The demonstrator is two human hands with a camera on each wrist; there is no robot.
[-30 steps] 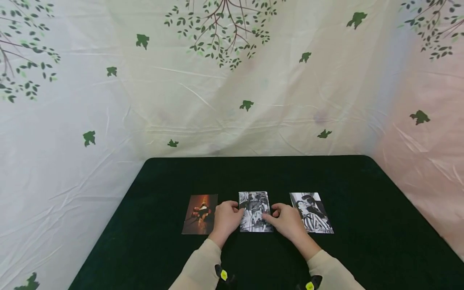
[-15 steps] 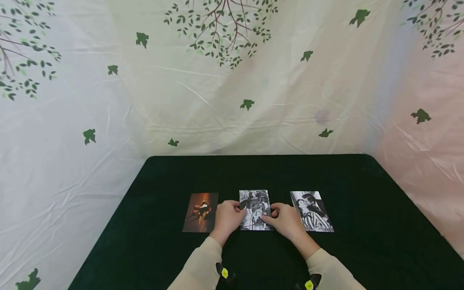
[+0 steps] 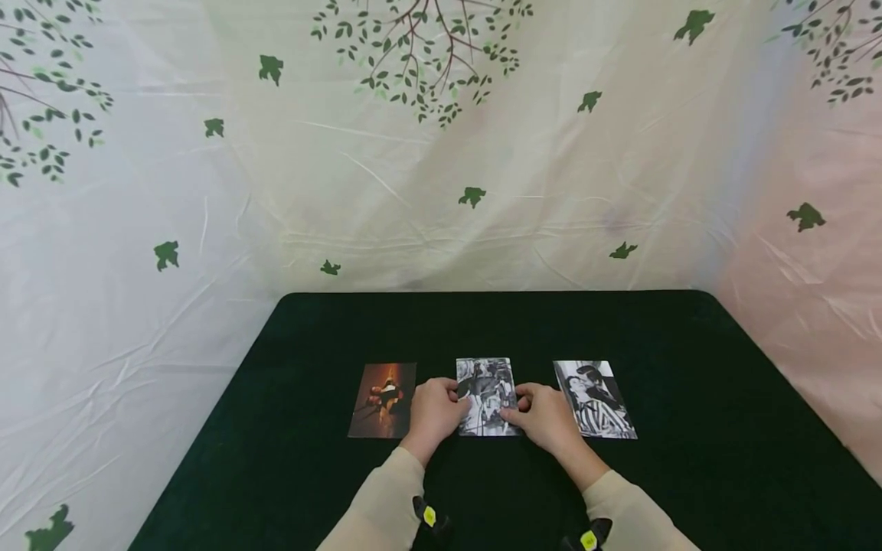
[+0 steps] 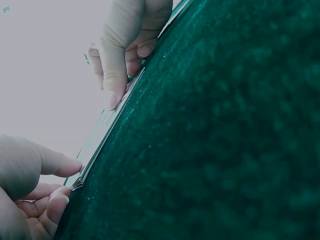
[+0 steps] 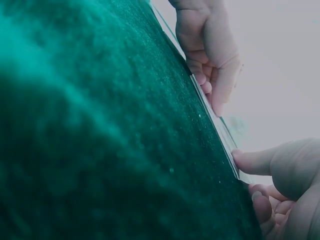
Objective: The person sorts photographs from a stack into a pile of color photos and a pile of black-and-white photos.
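Observation:
A thin stack of black-and-white photo cards [image 3: 488, 394] lies on the dark green cloth, between both hands. My left hand [image 3: 436, 412] pinches its left edge, thumb on the top face and fingers curled at the side. On the opposite edge my right hand [image 3: 547, 417] does the same, its thumb over the lower right part of the picture. Several layers show at the stack's edge [image 4: 80, 181] in the left wrist view. An orange-brown photo card [image 3: 382, 402] lies left of the left hand. Another black-and-white photo card [image 3: 596, 399] is partly covered by the right hand.
The table [image 3: 317, 329] is covered in dark green cloth and has rounded far corners. Behind it hangs a pale curtain [image 3: 386, 199] printed with leaves and branches. Black straps with yellow tags [image 3: 430, 516] sit at both sleeve cuffs.
The head view has tilted slightly, so the whole scene sits a little higher in the picture. Both hands keep their hold on the stack, which stays in place between the other cards.

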